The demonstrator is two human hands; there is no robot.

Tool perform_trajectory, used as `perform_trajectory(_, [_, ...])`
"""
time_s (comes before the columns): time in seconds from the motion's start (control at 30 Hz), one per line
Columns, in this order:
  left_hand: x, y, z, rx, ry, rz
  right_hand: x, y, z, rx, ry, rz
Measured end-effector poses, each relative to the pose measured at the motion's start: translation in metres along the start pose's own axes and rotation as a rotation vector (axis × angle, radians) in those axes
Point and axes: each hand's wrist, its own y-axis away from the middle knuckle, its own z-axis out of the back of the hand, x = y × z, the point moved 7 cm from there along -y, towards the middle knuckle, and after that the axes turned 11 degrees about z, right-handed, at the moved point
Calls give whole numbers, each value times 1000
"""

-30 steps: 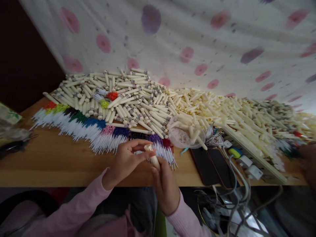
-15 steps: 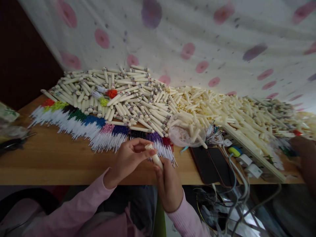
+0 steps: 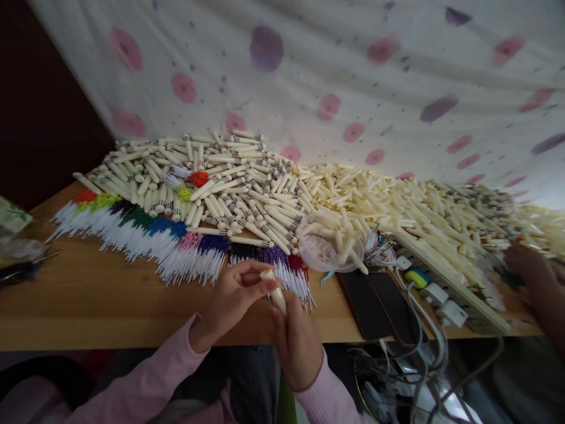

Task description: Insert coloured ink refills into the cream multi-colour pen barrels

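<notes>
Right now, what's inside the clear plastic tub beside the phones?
The clear plastic tub holds several cream tubes, one jutting out toward the phones, and small pale pieces on the left. Whatever lies beneath the tubes is covered.

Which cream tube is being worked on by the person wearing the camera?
The cream tube tilted between the left hand and right hand; the others visible lie heaped behind or in the clear tub.
</notes>
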Motion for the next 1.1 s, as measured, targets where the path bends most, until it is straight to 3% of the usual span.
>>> perform_trajectory(0.07, [2, 0, -3, 19, -36, 8, 4, 3, 4, -55, 13, 32])
perform_trajectory(0.1, [2, 0, -6, 69, -40, 5, 0, 5, 1, -24, -83, -21])
perform_trajectory(0.23, [3, -1, -12, 291, 28, -18, -19, 22, -31, 352, -712, -456])
perform_trajectory(0.3, [3, -1, -11, 302, 17, -8, -20, 20, -31, 410, -733, -473])
perform_trajectory(0.37, [2, -1, -9, 231, -16, 0, -20, 3, -13, 250, -432, -271])
perform_trajectory(0.47, [-1, 3, -14, 144, 105, 15, 2, -10, 11, -3, 300, 127])
perform_trajectory(0.53, [-2, 8, -20, 122, 300, 36, 9, -7, 5, 4, 645, 255])
perform_trajectory(0.63, [0, 14, -26, 58, 475, 81, 6, 1, -11, 72, 801, 253])
perform_trajectory(0.7, [2, 16, -27, 32, 478, 101, 6, 4, -21, 94, 689, 208])
perform_trajectory(0.8, [5, 17, -27, 76, 450, 125, 5, 9, -34, 160, 269, 80])
perform_trajectory(0.9, [8, 22, -39, 334, 386, 205, -9, 26, -55, 394, -276, -248])
perform_trajectory(0.97, [8, 29, -49, 518, 326, 237, -16, 39, -65, 533, -508, -428])
perform_trajectory(1.03, [5, 30, -51, 537, 265, 194, -21, 38, -63, 567, -507, -422])
perform_trajectory(1.1, [0, 27, -43, 370, 219, 69, -22, 25, -52, 498, -275, -247])
